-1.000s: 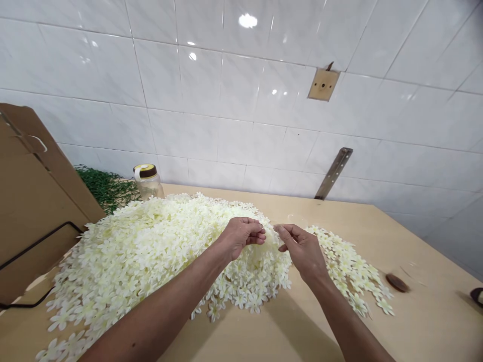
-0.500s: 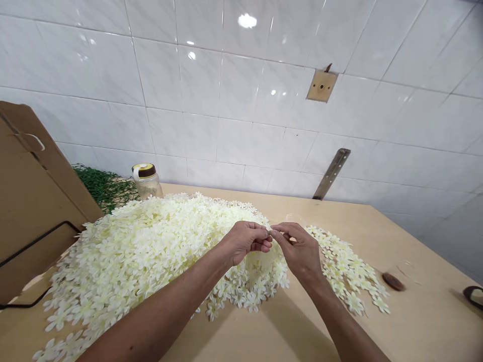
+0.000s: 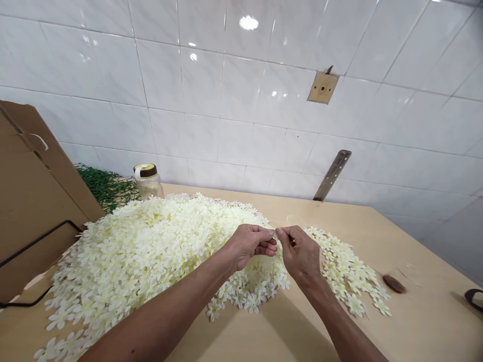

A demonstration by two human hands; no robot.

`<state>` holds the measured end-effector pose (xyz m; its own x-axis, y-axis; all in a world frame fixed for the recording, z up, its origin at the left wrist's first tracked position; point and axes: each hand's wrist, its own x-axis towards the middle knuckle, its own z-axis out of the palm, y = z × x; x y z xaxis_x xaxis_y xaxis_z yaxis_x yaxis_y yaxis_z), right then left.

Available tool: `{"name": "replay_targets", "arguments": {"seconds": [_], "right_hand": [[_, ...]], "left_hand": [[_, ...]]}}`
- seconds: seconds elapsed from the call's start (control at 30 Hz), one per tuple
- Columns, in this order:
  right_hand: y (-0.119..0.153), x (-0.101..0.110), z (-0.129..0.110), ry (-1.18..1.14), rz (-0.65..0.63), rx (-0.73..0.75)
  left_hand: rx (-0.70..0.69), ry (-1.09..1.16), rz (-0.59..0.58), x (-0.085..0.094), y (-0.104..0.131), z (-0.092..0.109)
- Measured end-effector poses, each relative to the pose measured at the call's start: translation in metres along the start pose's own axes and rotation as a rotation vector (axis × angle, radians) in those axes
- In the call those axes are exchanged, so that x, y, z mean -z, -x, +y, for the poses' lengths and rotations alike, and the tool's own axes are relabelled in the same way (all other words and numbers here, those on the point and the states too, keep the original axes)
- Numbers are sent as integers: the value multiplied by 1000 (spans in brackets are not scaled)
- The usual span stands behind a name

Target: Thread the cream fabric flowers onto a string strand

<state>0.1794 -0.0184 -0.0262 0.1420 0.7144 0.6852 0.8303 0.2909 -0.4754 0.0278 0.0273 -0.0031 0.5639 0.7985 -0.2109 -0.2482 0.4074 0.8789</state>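
Observation:
My left hand (image 3: 255, 244) and my right hand (image 3: 299, 250) meet fingertip to fingertip above the table, each with thumb and forefinger pinched. Whatever lies between those fingertips is too small to make out. Behind and left of them spreads a large heap of white-and-pale-yellow artificial flowers (image 3: 151, 246), partly hidden by my left forearm. A smaller scatter of the same flowers (image 3: 345, 269) lies to the right of my right hand. Just beyond my right hand, a thin clear loop of thread (image 3: 296, 220) rests on the wood.
A cardboard box (image 3: 41, 201) stands at the left, with green netting (image 3: 107, 188) behind it. A lidded clear bottle (image 3: 148, 182) is by the tiled wall. On the right are a brown oval object (image 3: 394, 283), a metal bracket (image 3: 332, 176) and a black-handled item (image 3: 474, 297).
Both hands have shifted slightly right and down. Their fingertips are a little farther apart, still pinched.

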Motion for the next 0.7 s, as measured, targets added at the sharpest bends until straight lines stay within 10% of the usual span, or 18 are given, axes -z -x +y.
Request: {"name": "replay_targets", "arguments": {"seconds": [0.7], "right_hand": [[-4,5,0,-486,-294,-454]], "left_hand": [[-32,-58,55,3,-3,-3]]}}
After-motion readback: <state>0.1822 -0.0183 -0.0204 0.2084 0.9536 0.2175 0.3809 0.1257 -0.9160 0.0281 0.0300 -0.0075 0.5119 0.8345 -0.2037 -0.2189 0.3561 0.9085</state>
